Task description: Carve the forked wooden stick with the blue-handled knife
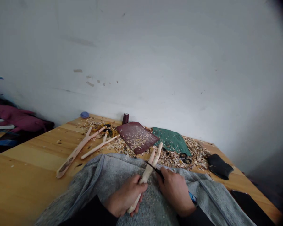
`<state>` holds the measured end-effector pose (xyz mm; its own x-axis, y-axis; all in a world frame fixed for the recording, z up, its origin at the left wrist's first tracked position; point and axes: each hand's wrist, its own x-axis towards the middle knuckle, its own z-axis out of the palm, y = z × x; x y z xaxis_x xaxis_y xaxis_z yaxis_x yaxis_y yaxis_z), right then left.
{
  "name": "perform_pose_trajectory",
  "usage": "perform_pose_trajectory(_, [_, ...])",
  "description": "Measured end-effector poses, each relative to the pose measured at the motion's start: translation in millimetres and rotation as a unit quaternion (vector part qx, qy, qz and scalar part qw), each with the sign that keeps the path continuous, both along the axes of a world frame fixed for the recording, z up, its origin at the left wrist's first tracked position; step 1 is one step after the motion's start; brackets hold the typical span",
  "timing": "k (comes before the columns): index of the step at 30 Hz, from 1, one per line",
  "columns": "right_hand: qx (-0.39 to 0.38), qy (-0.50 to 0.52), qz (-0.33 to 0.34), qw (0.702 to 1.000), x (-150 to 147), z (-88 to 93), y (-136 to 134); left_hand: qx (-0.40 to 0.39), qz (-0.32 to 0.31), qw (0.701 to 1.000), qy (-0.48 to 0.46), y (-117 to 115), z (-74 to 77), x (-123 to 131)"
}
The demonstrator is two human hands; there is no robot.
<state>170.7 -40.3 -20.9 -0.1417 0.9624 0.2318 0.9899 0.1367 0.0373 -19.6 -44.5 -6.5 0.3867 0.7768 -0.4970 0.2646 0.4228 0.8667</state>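
Note:
My left hand (125, 196) is closed around a pale forked wooden stick (149, 168) that points up and away from me. My right hand (174, 190) grips a small knife (154, 168) whose dark blade lies against the stick just below its fork. Both hands rest over a grey cloth (103, 175) spread on the wooden table (25, 160).
Two longer carved sticks (77, 149) lie to the left. Wood shavings (174, 157) cover the back of the table, with a maroon sheet (135, 136), a green sheet (171, 140), a black pouch (219, 166) and a dark phone (248, 205) at right. A white wall stands behind.

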Motion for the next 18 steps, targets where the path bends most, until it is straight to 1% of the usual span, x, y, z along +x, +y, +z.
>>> perform_pose_trajectory(3, [-0.025, 0.008, 0.040, 0.999, -3.7, 0.5, -3.0, -0.004, 0.001, 1.000, 0.003, -0.6, 3.1, -0.3])
perform_pose_trajectory(5, [-0.030, 0.014, 0.053, 0.998, -6.3, 1.6, -4.8, -0.005, -0.002, 1.000, 0.005, -0.6, 4.8, -0.1])
perform_pose_trajectory(8, [-0.022, 0.012, 0.039, 0.999, -6.7, 2.9, -4.4, -0.008, -0.003, 1.000, 0.002, 0.0, 4.3, 0.5])
perform_pose_trajectory(13, [-0.001, 0.002, -0.015, 1.000, -1.8, 2.1, -0.1, -0.005, -0.004, 1.000, -0.003, 1.4, -1.9, 0.2])
perform_pose_trajectory(15, [-0.009, 0.001, -0.009, 1.000, -1.7, 2.0, -0.5, -0.001, -0.006, 1.000, -0.004, 1.5, -3.1, -0.1])
perform_pose_trajectory(18, [-0.037, 0.009, 0.029, 0.999, -4.2, 3.4, -3.0, 0.000, -0.006, 1.000, -0.003, 1.0, -1.4, -0.3])
